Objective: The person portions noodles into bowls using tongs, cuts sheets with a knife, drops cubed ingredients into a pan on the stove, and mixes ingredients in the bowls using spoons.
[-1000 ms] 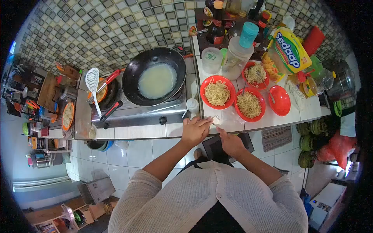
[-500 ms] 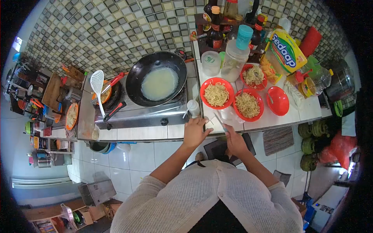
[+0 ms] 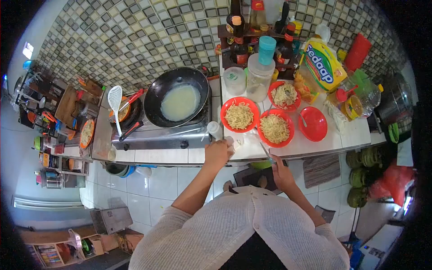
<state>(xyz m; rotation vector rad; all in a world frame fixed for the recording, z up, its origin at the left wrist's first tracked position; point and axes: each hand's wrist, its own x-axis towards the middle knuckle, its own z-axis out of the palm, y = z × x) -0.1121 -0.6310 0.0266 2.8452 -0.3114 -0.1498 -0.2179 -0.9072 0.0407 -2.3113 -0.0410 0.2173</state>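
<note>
My right hand (image 3: 282, 174) is closed around the handle of a knife (image 3: 266, 150), its blade slanting up and left over the counter's front edge. My left hand (image 3: 218, 153) rests at the counter edge with its fingers drawn together; whatever is under them is hidden. Small pale pieces (image 3: 239, 142) lie just right of its fingertips. Directly above this hand stands a small white container (image 3: 215, 130). Beyond the knife are red bowls of noodles, one at left (image 3: 239, 115), one in front (image 3: 275, 129) and one behind (image 3: 285, 95).
A black wok (image 3: 153, 101) with pale liquid sits on the stove (image 3: 162, 137). A white slotted spatula (image 3: 115, 101) lies left of it. At right are a red bowl (image 3: 313, 124) with a spoon and a yellow Sedaap pack (image 3: 325, 65). Bottles (image 3: 240, 49) line the back.
The view has shifted slightly. My left hand's fingers have drawn in nearer the small pale pieces. The knife in my right hand has moved a little right, away from my left hand.
</note>
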